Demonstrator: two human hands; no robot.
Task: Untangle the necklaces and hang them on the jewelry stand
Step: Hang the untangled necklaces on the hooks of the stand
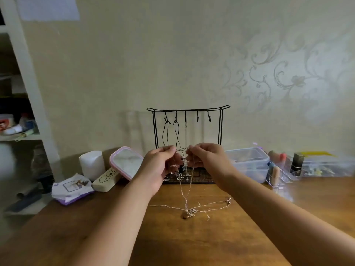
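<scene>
Both the left hand (163, 162) and right hand (205, 160) pinch the silver chain (182, 149) taut between them, while below them its hanging end meets the tangle (190, 213), so lifting risks tightening that knot.

text: none legible | labels: none | numbers: none

Jewelry stand (188, 110): black wire, black mesh base. Cords on its left hooks (166, 131): black. Chain on middle hook (185, 129): silver. Chain pinched between hands (182, 149): silver links. Tangled necklaces near on table (192, 209): pale gold, brown pendant. Table (192, 237): warm brown wood. Wall (134, 64): cream, grey floral scrolls at right. Mirror (125, 162): pink frame. Cylinder far left (91, 164): white. Boxes right (247, 160): clear plastic. Packet left (72, 189): white, purple edge.
</scene>
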